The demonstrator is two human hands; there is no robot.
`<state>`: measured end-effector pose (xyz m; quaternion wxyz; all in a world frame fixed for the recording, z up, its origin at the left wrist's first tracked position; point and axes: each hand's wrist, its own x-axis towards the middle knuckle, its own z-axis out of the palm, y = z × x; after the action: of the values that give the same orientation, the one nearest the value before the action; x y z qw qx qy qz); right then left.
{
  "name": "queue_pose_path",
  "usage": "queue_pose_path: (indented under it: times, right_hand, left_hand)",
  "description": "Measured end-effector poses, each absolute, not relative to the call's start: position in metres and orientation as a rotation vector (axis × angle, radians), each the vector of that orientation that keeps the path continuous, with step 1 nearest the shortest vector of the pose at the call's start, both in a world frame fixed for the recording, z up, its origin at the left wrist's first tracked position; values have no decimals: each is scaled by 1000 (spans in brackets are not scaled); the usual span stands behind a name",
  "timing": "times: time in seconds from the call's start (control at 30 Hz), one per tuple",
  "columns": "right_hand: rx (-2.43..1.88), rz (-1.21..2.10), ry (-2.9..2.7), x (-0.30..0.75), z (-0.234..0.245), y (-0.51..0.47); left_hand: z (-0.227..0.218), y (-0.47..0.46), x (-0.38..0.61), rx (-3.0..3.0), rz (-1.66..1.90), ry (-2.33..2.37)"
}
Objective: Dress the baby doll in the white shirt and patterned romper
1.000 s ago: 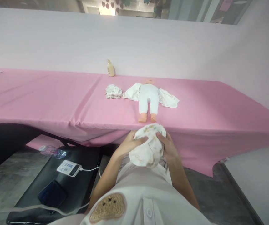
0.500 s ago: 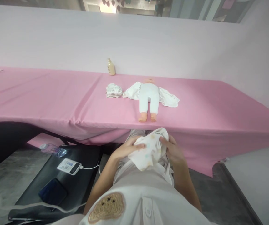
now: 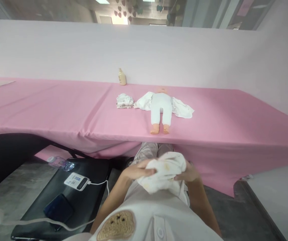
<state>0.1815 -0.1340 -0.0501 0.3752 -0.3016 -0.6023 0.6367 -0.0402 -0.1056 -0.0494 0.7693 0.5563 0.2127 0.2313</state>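
"What takes up the most room?"

"The pale wall [image 3: 71, 50], then the table [image 3: 53, 110] in front of it, covered in pink fabric that hangs over the near edge."

"And after those?"

"A black chair [image 3: 86, 201] at the lower left, then a doll [image 3: 161, 103] lying on the table, its bare feet toward the near edge. White fabric [image 3: 183, 108] spreads out on both sides of it."

"Where is the white cloth [image 3: 162, 174]?"

"In the person's hands, over the lap, just this side of the table edge. It's bunched and a bit blurred, with faint yellow spots."

"How are the hands holding it?"

"The left hand [image 3: 137, 170] grips its left side, thumb on top. The right hand [image 3: 190, 172] is closed on the right side; some of its fingers are hidden, so I can't tell how they all sit."

"Anything smaller?"

"A stack of white cloths [image 3: 124, 101] beside the doll, at the end of the spread fabric. Behind it a pump bottle [image 3: 122, 77] stands near the wall. A clear plastic bottle [image 3: 60, 163] lies at the chair's far end."

"And the smallest?"

"A dark blue object [image 3: 58, 207] on the seat, and a white device [image 3: 76, 181] with a thin cable [image 3: 98, 183] plugged in."
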Motion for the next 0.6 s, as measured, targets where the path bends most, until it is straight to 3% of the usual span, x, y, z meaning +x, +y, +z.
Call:
queue_pose_path:
  times: [0.1, 0.3, 0.4, 0.6]
  right_hand:
    - [-824, 1618, -1327, 181, -54, -138]
    - [-729, 1682, -1814, 162, -21, -131]
    - [-861, 1681, -1909, 161, -22, -131]
    - [-896, 1625, -1080, 161, -53, -139]
  left_hand:
    - [-42, -106, -42, 1465, 261, 338]
    - [-58, -114, -35, 997, 815, 587]
    - [-55, -117, -33, 899, 850, 600]
    - [-42, -112, -46, 1309, 364, 560]
